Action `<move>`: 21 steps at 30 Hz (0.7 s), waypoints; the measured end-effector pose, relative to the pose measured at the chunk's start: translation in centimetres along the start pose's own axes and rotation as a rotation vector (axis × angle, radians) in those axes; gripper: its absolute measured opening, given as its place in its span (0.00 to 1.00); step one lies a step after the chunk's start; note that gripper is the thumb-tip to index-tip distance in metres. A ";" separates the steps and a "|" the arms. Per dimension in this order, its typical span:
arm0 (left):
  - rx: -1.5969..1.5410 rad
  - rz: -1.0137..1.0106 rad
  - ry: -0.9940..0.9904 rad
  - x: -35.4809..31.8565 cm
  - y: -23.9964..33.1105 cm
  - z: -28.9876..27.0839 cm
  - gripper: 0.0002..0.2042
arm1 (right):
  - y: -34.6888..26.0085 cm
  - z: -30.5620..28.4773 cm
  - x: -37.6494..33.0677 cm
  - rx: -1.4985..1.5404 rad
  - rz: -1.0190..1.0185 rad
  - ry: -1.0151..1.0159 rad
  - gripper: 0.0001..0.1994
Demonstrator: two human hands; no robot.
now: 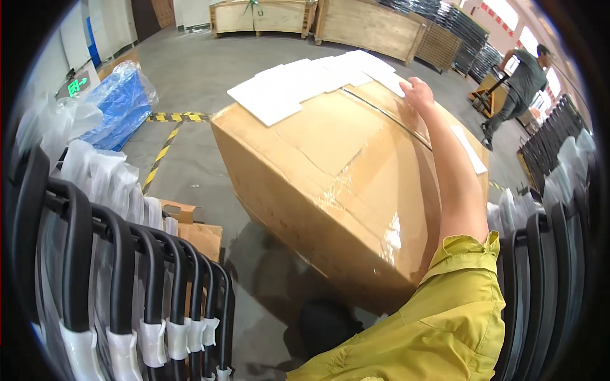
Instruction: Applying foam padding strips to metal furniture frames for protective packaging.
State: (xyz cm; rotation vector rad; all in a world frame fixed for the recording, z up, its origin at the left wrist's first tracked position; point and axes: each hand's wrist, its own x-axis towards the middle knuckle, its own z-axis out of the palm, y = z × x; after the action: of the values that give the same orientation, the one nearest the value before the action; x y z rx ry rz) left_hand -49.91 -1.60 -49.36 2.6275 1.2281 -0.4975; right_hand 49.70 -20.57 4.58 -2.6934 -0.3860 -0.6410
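Several black frames (122, 279) stand in a row at eight o'clock, with white sleeves (124, 357) low on their tubes. Pale wrap (95, 168) bunches behind them at nine o'clock. A blue bundle (124, 105) under clear plastic sits at ten, and black-and-yellow tape (181, 117) marks the floor to its right. Some cardboard (203, 238) lies at eight o'clock, beside the row.

The big box (305, 162) fills the middle of the view, its top creased and crossed by shiny clear tape strips. Overlapping white sheets (273, 98) fan along its top edge, from eleven o'clock to one. Wooden crates (375, 28) line the far floor above them. A thin dark rod (381, 112) lies across the box top, slanting from near twelve o'clock towards two.

The right hand (417, 95) is between one and two o'clock, fingers curled at the right end of the sheets; I cannot tell whether it grips one. Its forearm comes from a yellow sleeve (438, 311) at five. The left hand is out of view, so its state cannot be told.

A lone sheet (469, 149) rests on the box's right edge. At two o'clock, a co-worker (527, 73) stands by a yellow pallet truck (486, 95). More frames (534, 273) stand between three and four.
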 end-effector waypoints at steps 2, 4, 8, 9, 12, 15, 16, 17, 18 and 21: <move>-0.057 -0.049 0.026 -2.0 -1.6 0.6 0.20 | 0.1 1.5 0.7 0.017 0.095 -0.003 0.28; -0.028 -0.299 -0.116 -1.7 -1.4 2.2 0.19 | -0.2 2.9 1.3 0.055 0.193 0.010 0.29; 0.037 -0.177 -0.164 -0.7 -3.0 1.8 0.17 | -0.7 3.9 2.4 -0.099 0.075 -0.202 0.29; 0.172 -0.077 -0.116 -0.6 -3.0 1.8 0.15 | -1.5 3.1 2.5 -0.072 0.067 -0.234 0.29; 0.337 0.094 -0.124 0.2 -3.1 2.0 0.11 | -4.5 0.3 1.9 -0.156 0.199 -0.162 0.25; 0.263 -0.011 0.097 2.3 -3.7 2.7 0.10 | -2.5 -1.3 2.1 0.020 0.257 -0.033 0.20; 0.263 -0.013 0.091 2.5 -3.8 2.4 0.10 | -2.9 -0.9 2.2 0.123 0.274 0.042 0.15; 0.116 0.008 0.080 2.6 -3.6 2.3 0.10 | -3.4 -0.7 2.5 0.196 0.216 0.158 0.15; -0.030 0.024 0.070 2.4 -3.5 2.2 0.09 | -4.0 -0.7 2.9 0.272 0.157 0.271 0.16; -0.477 -0.081 0.011 0.0 1.7 -2.0 0.11 | -7.4 -1.1 5.9 0.747 -0.196 0.225 0.05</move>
State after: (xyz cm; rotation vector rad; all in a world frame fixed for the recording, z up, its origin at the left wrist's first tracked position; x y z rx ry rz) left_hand -48.11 -2.04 -47.46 2.1887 1.2729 -0.1715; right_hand 51.84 -13.25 10.28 -1.8719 -0.6753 -0.6743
